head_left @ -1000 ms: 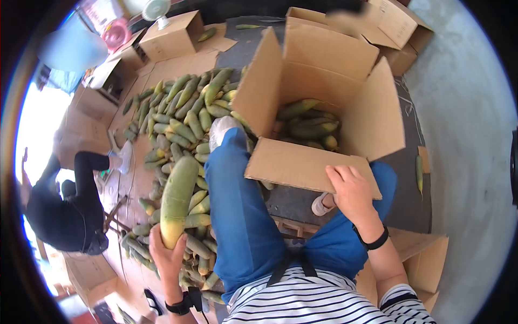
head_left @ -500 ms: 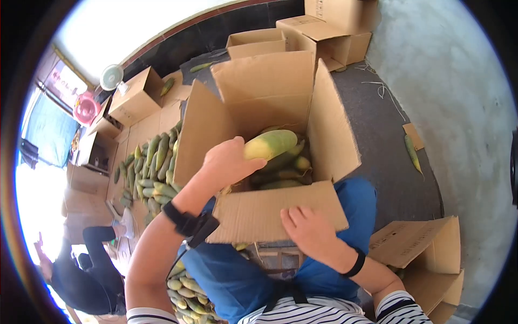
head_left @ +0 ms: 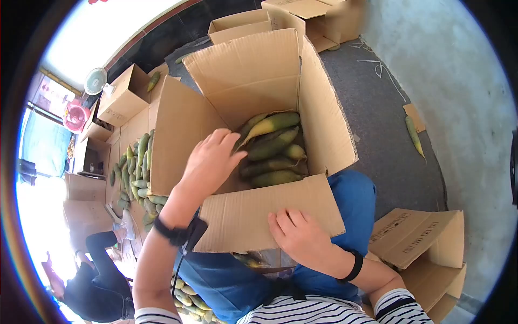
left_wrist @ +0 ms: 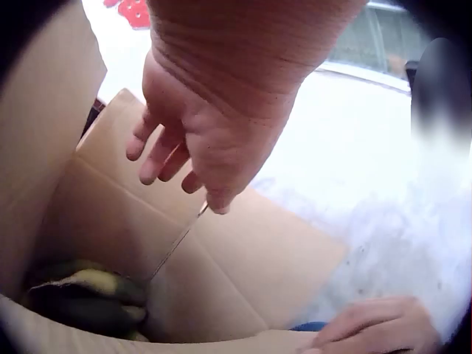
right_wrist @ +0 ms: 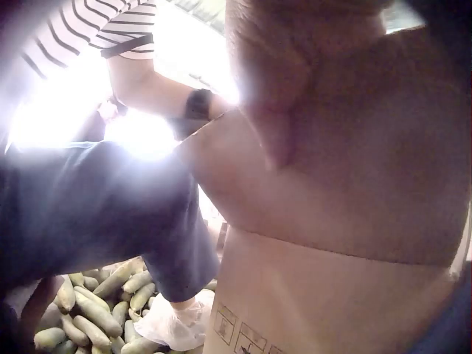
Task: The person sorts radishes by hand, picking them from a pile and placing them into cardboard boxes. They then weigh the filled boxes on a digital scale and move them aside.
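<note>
In the head view my left hand (head_left: 213,162) is over the left side of an open cardboard box (head_left: 329,121), its fingers loosely bent and nothing in them. The left wrist view shows the same hand (left_wrist: 214,133) above the box interior. Several green radishes (head_left: 270,146) lie side by side at the bottom, one with a yellowish end and thin root (head_left: 260,128) on top. My right hand (head_left: 305,240) grips the front box flap (head_left: 243,218), fingers on its upper face and thumb (right_wrist: 276,140) underneath.
A heap of green radishes (head_left: 137,167) lies left of the box. A lone radish (head_left: 414,139) is on the dark floor mat at right. Another open carton (head_left: 426,237) stands by my right side; more boxes (head_left: 240,27) stand at the back. A person (head_left: 97,286) sits at far left.
My left hand has brought a large green radish from the heap into the box and let it go. The right hand has stayed on the front flap. The head view has shifted.
</note>
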Motion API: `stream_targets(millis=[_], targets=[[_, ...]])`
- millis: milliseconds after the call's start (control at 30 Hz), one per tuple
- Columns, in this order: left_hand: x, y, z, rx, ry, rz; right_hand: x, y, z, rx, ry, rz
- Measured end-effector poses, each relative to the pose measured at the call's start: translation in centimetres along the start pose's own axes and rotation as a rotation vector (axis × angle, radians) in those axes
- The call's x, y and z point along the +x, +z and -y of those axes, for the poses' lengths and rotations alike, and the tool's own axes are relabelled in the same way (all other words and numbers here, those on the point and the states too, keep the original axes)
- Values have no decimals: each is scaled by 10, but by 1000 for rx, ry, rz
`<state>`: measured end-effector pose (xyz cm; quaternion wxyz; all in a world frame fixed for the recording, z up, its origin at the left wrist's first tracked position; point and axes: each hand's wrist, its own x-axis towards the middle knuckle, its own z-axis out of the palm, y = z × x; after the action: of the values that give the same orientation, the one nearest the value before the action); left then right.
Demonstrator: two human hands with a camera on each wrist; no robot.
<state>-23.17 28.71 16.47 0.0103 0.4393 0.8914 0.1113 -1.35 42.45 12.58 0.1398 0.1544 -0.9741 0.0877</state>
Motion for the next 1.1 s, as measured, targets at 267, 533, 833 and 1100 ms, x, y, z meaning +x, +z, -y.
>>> stream_targets(millis=[267, 533, 833, 1100], targets=[[-227, -25, -3, 37, -296, -367, -2, 3, 4, -26, -18, 6], [-397, 108, -87, -956, -973, -404, 13, -9, 12, 16, 49, 96], [-509, 223, -44, -1111, -1572, 171, 17, -8, 15, -55, -10, 83], [-598, 325, -16, -506, -1895, -200, 17, -2, 18, -108, -31, 94]])
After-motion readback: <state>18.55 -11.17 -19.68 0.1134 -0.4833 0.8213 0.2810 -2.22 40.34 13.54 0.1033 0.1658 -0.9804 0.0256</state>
